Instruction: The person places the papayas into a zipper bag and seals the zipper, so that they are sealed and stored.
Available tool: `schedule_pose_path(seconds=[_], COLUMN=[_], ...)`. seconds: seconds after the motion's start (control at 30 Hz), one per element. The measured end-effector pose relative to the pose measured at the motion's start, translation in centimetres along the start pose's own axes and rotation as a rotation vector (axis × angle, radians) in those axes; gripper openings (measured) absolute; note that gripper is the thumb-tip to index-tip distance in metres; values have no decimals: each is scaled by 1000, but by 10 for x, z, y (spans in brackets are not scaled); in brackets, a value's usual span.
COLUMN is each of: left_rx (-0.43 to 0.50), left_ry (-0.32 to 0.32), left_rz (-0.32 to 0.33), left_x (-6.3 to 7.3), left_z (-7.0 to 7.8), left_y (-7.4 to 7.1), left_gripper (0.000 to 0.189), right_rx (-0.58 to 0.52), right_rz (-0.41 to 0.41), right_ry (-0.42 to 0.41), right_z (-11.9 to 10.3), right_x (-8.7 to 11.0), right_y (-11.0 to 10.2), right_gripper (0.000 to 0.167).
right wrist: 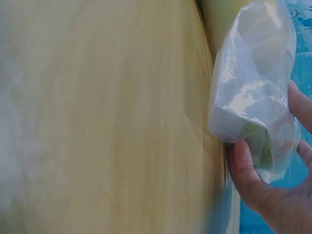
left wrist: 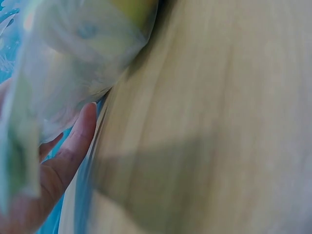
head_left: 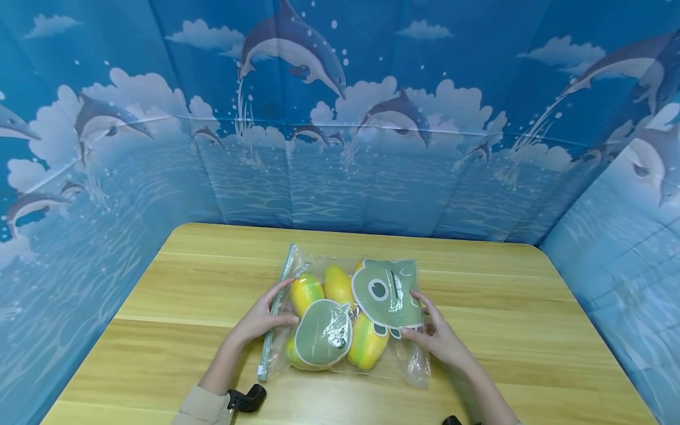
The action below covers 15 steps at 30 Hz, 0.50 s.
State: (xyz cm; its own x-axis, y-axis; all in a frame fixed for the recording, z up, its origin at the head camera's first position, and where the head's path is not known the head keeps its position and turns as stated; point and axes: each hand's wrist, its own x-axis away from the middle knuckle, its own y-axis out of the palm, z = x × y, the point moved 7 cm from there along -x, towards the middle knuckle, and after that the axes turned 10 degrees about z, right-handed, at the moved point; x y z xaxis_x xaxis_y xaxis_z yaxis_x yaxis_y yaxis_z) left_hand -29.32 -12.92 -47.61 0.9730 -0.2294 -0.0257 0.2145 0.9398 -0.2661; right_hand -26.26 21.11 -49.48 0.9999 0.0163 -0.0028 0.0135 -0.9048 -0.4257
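Observation:
A clear zip bag printed with a green cartoon animal lies flat on the wooden table, its zip strip along the left side. Inside are several yellow-green mangoes, partly covered by the print. My left hand holds the bag's zip side, thumb and forefinger spread over the plastic beside a mango. At the opposite end, my right hand grips the bag's edge between thumb and fingers. Crinkled plastic of the bag shows between them in the right wrist view.
The wooden table has rounded far corners. Behind it and at both sides hangs a blue curtain with dolphins. A black wrist device is strapped at the left sleeve.

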Motion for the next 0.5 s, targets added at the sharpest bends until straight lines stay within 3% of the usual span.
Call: schedule_pose_path(seconds=[0.17,0.27,0.4,0.5], left_rx=[-26,-100,-209,-267], left_ry=[40,53,48,75], left_rz=[-3,-26,-65,-50], left_x=[-8,-13,-19,-29], left_z=[-17,-21,-5,20], left_y=[-2,-8,-31,-58], left_gripper=[81,81,81,79], right_rx=[10,66,222,347], right_rz=[-5,21,107,214], right_ry=[-48,-135,-254,-363], right_z=[-3,-14,-45,-80], right_x=[0,-3,-18,-35], right_y=[-4,-17,-58,-96], right_gripper=[78,77,76,75])
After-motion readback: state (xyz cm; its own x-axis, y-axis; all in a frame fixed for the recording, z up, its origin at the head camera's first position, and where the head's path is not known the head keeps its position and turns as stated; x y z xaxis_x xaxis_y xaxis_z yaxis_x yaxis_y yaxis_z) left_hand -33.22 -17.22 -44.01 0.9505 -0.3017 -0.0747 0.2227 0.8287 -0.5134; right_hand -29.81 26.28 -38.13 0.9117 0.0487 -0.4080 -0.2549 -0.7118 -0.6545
